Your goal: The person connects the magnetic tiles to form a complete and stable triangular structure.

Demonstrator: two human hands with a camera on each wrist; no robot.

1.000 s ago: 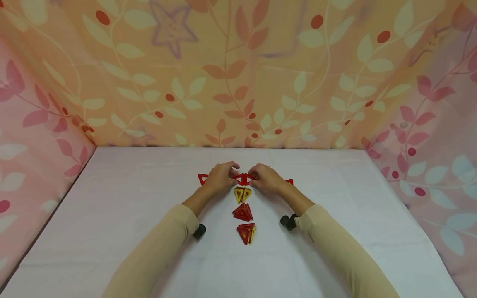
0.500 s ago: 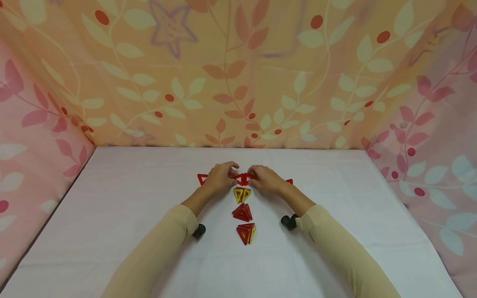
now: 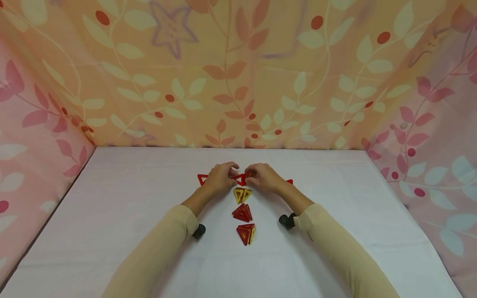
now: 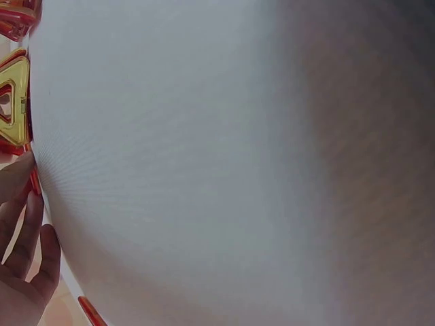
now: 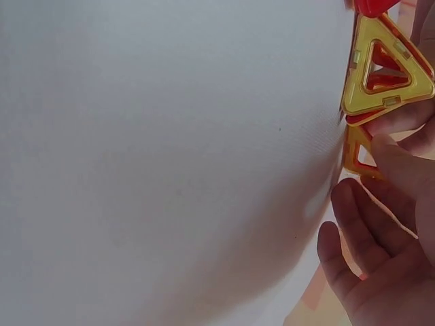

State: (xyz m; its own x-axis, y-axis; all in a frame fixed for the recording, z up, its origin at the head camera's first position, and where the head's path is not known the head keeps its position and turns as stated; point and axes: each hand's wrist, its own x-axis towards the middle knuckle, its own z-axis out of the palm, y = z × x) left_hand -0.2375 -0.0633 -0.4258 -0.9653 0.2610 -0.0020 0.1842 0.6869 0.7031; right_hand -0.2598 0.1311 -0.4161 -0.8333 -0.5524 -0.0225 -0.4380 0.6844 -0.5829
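Note:
At the far middle of the table, my left hand (image 3: 220,177) holds a red triangular magnetic tile (image 3: 243,181) between thumb and fingertips, its lower edge close to the cloth. My right hand (image 3: 265,178) pinches a second triangular tile (image 5: 351,153), which looks orange in the right wrist view. In the head view the right fingers cover most of it. Just nearer stands a small pyramid with yellow faces (image 3: 238,193). Its yellow side also shows in the left wrist view, above the left thumb.
Toward the front, a red pyramid (image 3: 242,212) and a red-and-yellow pyramid (image 3: 244,232) line up behind one another. Flat red triangles lie beyond each wrist, one at left (image 3: 203,175) and one at right (image 3: 290,181). White cloth (image 3: 149,186) covers the table; patterned curtains enclose it.
My right hand has shifted slightly left, and its tile has tipped up from flat beside the left one, now mostly behind the fingers. The left hand stays in place.

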